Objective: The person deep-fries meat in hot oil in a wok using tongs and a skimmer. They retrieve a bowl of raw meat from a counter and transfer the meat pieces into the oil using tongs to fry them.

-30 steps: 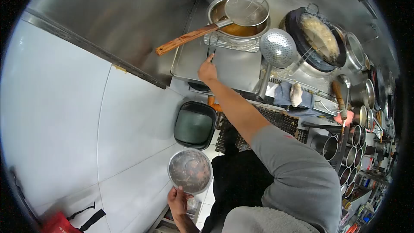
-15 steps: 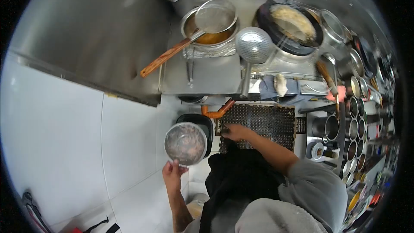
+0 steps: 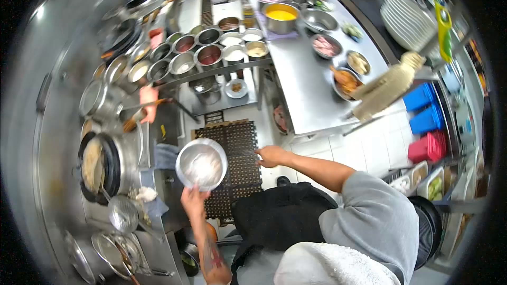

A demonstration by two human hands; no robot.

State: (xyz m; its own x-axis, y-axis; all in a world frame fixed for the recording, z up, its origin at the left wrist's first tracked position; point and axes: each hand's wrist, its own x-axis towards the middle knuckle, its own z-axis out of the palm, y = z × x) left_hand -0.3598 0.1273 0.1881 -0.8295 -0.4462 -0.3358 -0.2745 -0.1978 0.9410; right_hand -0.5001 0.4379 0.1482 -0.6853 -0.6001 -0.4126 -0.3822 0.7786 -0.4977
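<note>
A round metal bowl, its inside streaked pale and wet-looking, is held out over the perforated black floor mat. My left hand is closed on its near rim, with the thumb on top. To the right, my right hand hangs in the air beside the mat's edge, fingers curled in and nothing visible in them. No part of that hand touches the bowl.
On the left, the stove bears a wok, a perforated skimmer and a sieve. Several sauce pots surround a red-filled one ahead. A steel table with food bowls stands at right. The black floor mat lies below.
My view has turned right, from the stove and white wall toward the steel table. The bowl has come along in my left hand, from above a black bin to over the mat.
</note>
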